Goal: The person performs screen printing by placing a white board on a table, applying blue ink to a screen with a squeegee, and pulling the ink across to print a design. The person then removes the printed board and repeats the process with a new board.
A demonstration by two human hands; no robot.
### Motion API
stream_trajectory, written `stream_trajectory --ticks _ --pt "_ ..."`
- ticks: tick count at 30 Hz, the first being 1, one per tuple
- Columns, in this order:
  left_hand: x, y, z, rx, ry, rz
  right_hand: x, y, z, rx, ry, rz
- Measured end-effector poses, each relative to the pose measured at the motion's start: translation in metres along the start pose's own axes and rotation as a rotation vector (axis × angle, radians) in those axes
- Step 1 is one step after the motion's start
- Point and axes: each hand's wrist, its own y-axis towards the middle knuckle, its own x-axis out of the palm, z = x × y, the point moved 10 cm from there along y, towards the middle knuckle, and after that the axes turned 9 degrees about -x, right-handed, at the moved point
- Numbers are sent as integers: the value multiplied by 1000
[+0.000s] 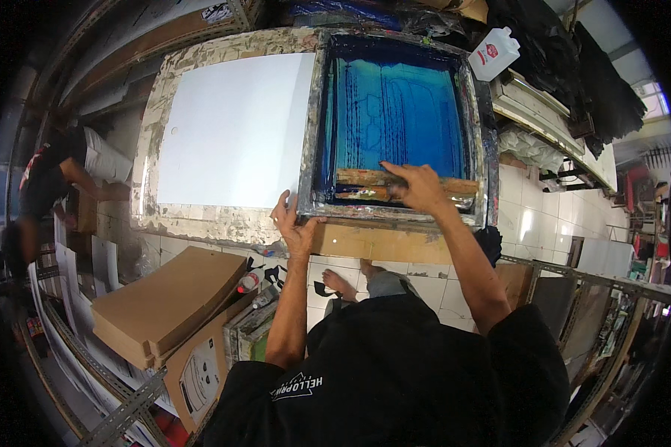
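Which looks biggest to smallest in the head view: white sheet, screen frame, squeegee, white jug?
1. Screen frame and white sheet: they look about alike, so I will not rank them.
2. Squeegee, under the right hand.
3. White jug, which sits farther from the camera, so this place is less sure.

The person wears a black short-sleeved shirt with a small white printed mark near the left sleeve; forearms bare, both hands ungloved, feet bare.

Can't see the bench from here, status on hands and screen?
Right hand gripping squeegee. Left hand on screen frame corner. White sheet beside.
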Motion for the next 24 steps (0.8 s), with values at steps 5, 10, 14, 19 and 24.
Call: stream_trajectory --ticks 5,10,14,19,24 --pt "4 -4 -16 -22 251 -25 29 -10 6 -16 -194 115" --pt "4 -3 -10 -31 290 -48 8 22 32 -69 -205 293" --pt "1 0 -2 -21 274 -19 -10 61 58 -63 -241 329" --pt "2 -1 -6 -18 255 -16 -33 119 92 -91 -295 375" --pt "1 2 1 7 221 -31 -55 166 125 -138 -364 473"
